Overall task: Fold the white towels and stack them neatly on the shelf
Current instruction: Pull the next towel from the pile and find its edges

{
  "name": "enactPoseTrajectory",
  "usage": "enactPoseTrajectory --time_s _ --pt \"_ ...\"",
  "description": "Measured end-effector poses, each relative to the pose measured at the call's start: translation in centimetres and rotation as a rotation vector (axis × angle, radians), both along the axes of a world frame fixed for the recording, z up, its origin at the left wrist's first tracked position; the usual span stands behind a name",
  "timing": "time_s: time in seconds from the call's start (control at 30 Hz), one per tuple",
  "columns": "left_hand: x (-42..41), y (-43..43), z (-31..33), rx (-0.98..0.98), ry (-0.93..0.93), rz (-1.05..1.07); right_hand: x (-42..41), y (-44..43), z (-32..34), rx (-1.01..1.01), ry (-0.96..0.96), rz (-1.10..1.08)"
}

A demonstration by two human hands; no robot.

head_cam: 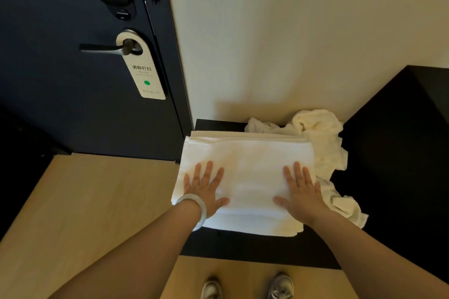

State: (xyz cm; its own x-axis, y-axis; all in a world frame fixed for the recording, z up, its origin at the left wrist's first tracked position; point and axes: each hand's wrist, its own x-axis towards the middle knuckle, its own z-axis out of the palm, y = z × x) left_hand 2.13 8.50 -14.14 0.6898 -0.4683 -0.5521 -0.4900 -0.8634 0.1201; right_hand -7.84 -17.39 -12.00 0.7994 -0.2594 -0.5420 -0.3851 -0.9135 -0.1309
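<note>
Head view: left hand point(206, 189) and right hand point(301, 192), flat and spread, smooth the folded towel point(250, 165); the crumpled towel point(323, 143) at two o'clock likely wants folding next.

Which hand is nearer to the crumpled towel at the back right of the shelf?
Right. The right hand presses flat on the folded towel at its right side, beside the crumpled towel; the left hand presses its left side, farther off.
</note>
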Motion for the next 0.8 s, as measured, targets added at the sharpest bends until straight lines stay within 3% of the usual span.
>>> enactPoseTrajectory --time_s 0.17,0.37,0.63,0.8 --pt "-0.2 -1.3 1.2 0.036 0.001 0.043 0.0 -0.7 0.8 0.077 -0.058 -0.006" --pt "-1.2 -7.8 2.9 -0.098 -0.120 -0.066 -0.3 -5.6 2.8 0.204 -0.389 -0.245" --pt "0.2 -23.4 4.2 -0.229 -0.203 -0.083 2.7 -17.7 1.8 0.250 -0.249 -0.471" --pt "2.0 -30.3 3.6 -0.133 -0.125 -0.069 7.6 -22.5 -0.8 0.273 -0.209 -0.476"
